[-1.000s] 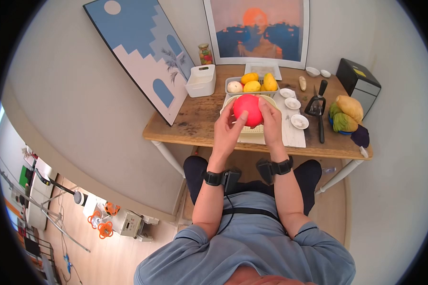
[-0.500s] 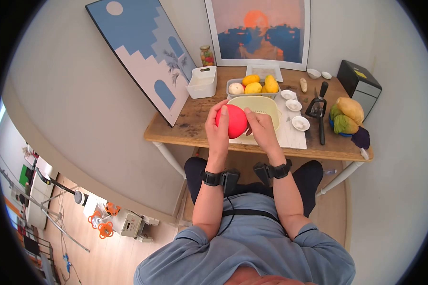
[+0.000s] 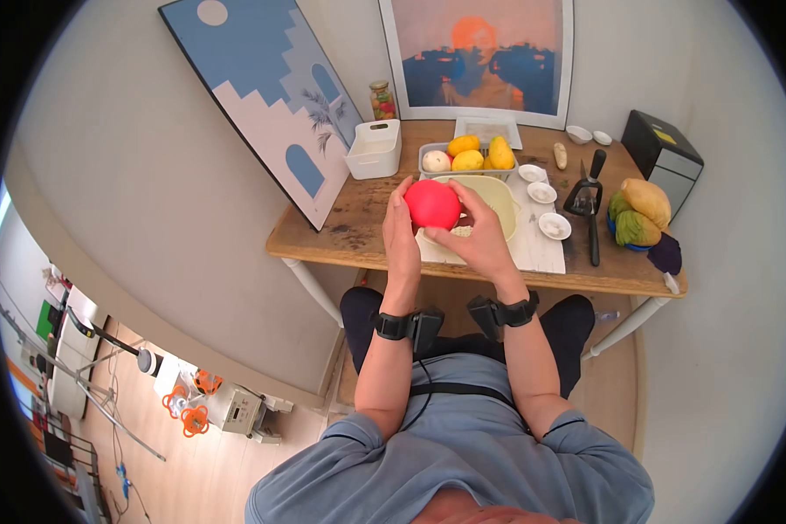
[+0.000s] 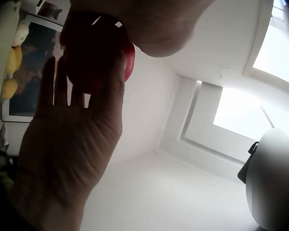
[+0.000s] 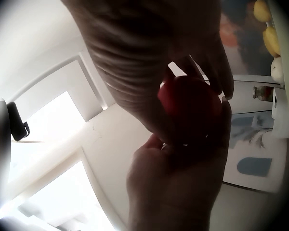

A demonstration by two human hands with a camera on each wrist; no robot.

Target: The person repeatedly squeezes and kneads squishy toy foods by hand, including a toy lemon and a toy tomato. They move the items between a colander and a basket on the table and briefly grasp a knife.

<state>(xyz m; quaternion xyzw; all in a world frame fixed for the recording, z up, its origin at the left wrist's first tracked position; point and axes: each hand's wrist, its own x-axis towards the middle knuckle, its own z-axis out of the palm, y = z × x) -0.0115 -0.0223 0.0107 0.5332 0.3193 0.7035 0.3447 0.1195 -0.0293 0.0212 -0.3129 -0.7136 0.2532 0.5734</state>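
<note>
A smooth, round, bright red ball-like thing (image 3: 433, 205) is held up between both hands in the head view. My left hand (image 3: 402, 240) cups it from the left; in the left wrist view its thumb lies along the near side of the red ball (image 4: 98, 62), with spread fingers behind. From the right, my right hand (image 3: 486, 240) grips it, thumb low and fingers over the upper side. Beneath and behind the hands is a pale yellow colander (image 3: 503, 199), partly hidden, on a white sheet (image 3: 541, 255).
A grey basket (image 3: 476, 174) of yellow fruit and a whitish round one stands behind. White dishes (image 3: 555, 226) line the sheet's right side, beside a black-handled tool (image 3: 595, 240). A bowl of vegetables (image 3: 644, 210) sits at right, a white bin (image 3: 374, 162) at back left.
The red ball went left into the left hand as the right hand drew away from it, then came slightly back right and up. Now the right hand grips it again.
</note>
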